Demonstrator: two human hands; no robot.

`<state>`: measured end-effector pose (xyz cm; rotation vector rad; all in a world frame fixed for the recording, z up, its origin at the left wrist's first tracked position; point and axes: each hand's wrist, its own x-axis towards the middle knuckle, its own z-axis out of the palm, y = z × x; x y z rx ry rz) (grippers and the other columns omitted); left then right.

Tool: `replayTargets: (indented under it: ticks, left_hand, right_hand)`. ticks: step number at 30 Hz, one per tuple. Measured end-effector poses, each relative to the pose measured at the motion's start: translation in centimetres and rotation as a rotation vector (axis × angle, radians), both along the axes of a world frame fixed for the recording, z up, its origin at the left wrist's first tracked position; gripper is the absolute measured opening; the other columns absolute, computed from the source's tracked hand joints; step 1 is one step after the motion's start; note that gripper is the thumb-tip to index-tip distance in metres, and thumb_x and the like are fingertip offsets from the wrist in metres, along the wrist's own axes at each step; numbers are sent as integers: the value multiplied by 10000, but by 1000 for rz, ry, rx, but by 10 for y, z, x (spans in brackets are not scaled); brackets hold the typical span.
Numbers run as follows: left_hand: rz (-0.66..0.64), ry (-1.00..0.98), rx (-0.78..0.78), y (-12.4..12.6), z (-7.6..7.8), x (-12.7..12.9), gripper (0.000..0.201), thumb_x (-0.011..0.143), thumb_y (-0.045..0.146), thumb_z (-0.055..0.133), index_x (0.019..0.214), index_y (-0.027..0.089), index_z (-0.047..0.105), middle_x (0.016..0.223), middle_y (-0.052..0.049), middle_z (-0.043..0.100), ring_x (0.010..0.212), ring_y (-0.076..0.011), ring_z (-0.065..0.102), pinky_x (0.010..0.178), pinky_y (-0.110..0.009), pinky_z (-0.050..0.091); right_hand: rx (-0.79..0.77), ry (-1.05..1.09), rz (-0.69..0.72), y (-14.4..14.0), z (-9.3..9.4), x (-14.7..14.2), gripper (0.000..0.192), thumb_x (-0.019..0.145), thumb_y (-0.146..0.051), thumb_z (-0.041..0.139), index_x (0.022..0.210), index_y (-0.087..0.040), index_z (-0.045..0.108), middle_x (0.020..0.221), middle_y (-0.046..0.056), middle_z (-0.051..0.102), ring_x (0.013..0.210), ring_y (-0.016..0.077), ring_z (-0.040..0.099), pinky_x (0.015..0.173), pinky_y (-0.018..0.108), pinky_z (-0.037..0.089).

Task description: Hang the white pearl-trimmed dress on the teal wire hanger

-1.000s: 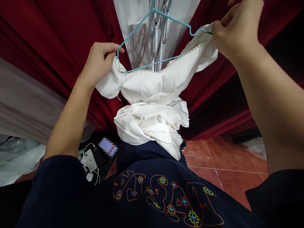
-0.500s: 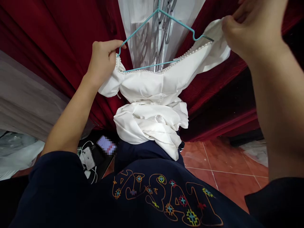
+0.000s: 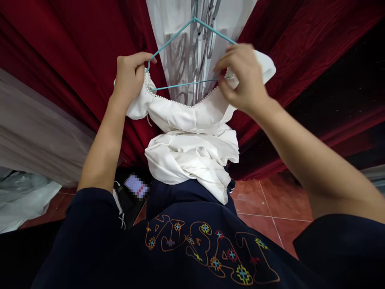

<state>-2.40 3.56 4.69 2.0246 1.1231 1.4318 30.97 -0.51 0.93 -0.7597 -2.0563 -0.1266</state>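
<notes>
A white dress point(image 3: 192, 152) with a pearl-beaded neckline hangs on a light blue hanger point(image 3: 174, 37), its lower part bunched on my lap. My left hand point(image 3: 130, 76) is closed round the left shoulder of the dress and the hanger's left end, thumb and forefinger against the blue wire. At the other end, my right hand point(image 3: 243, 76) curls over the right shoulder of the dress, close to the hanger's arm and bottom bar. Its fingers are slightly blurred and cover that corner of the neckline. The puffed right sleeve sticks out behind this hand.
Dark red curtains point(image 3: 120, 24) hang on both sides, with white cloth and a silver metal frame point(image 3: 197, 52) between them. At lower left, a phone point(image 3: 136, 186) lies on a black surface beside a white cable point(image 3: 122, 218). Red floor tiles point(image 3: 255, 198) show at right.
My right hand has moved left and inward, from the outstretched right sleeve to the hanger's right end. The sleeve has gone slack and the neckline sags in the middle. My left hand stays put.
</notes>
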Motion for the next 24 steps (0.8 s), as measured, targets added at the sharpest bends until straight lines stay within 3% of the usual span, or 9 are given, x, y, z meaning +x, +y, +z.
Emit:
replayTargets:
  ticks: [3, 6, 10, 12, 14, 17, 19, 22, 24]
  left_hand:
    - [62, 160, 147, 8, -8, -1, 397, 860, -160, 586, 926, 204, 729, 846, 83, 713, 741, -144, 506, 941, -295, 481]
    - [164, 151, 280, 5, -20, 2, 315, 951, -68, 590, 1034, 207, 718, 1003, 60, 701, 968, -145, 590, 995, -299, 463]
    - [376, -131, 574, -17, -49, 22, 131, 971, 82, 688, 1034, 196, 695, 1077, -21, 602, 1130, -167, 520, 1100, -318, 394]
    - [371, -262, 649, -33, -68, 39, 50, 1034, 228, 629, 1011, 208, 669, 1052, -50, 581, 1138, -194, 539, 1103, -355, 402]
    - [375, -303, 644, -50, -84, 55, 117, 1053, 287, 581, 1006, 209, 655, 1031, -61, 578, 1116, -217, 567, 1074, -392, 437]
    - [442, -227, 512, -70, -100, 73, 67, 1014, 249, 594, 1059, 215, 632, 1109, -64, 592, 1209, -249, 566, 1121, -433, 428]
    - [515, -148, 430, -77, -103, 79, 200, 936, 183, 674, 1122, 228, 615, 1215, -67, 584, 1300, -264, 526, 1187, -445, 377]
    - [662, -117, 438, -80, -99, 80, 445, 790, 47, 772, 1173, 225, 629, 1301, -80, 571, 1318, -269, 504, 1216, -437, 334]
    - [707, -92, 420, -76, -96, 76, 446, 762, 13, 779, 1132, 233, 662, 1333, -75, 562, 1319, -278, 488, 1209, -437, 333]
  right_hand:
    - [-160, -32, -48, -1, -27, -29, 354, 861, -356, 674, 1203, -288, 612, 1302, 78, 624, 1271, 310, 508, 1199, 549, 359]
    - [-157, -58, -190, 5, -48, -51, 469, 901, -445, 607, 1333, -270, 561, 1364, 112, 574, 1292, 353, 489, 1176, 605, 334]
    - [-109, 46, -301, 4, -63, -57, 370, 959, -466, 514, 1266, -288, 616, 1230, 111, 611, 1258, 342, 511, 1160, 611, 339]
    - [-95, 141, -310, -2, -66, -55, 316, 969, -453, 502, 1204, -297, 644, 1173, 99, 632, 1213, 320, 539, 1186, 610, 323]
    - [-86, 223, -304, -10, -67, -56, 272, 973, -433, 500, 1153, -303, 657, 1136, 81, 652, 1171, 297, 563, 1226, 615, 281]
    - [-81, 312, -301, -23, -67, -64, 241, 969, -429, 513, 1113, -306, 661, 1123, 69, 661, 1166, 285, 572, 1253, 627, 238]
    - [-80, 337, -305, -31, -66, -71, 243, 959, -446, 531, 1109, -306, 660, 1131, 70, 656, 1177, 288, 571, 1254, 639, 230]
    - [-81, 329, -313, -42, -63, -75, 262, 954, -474, 539, 1123, -311, 654, 1142, 70, 653, 1188, 292, 571, 1252, 664, 215]
    - [-89, 308, -308, -50, -60, -75, 280, 952, -493, 541, 1140, -317, 650, 1158, 70, 652, 1203, 296, 565, 1252, 672, 209]
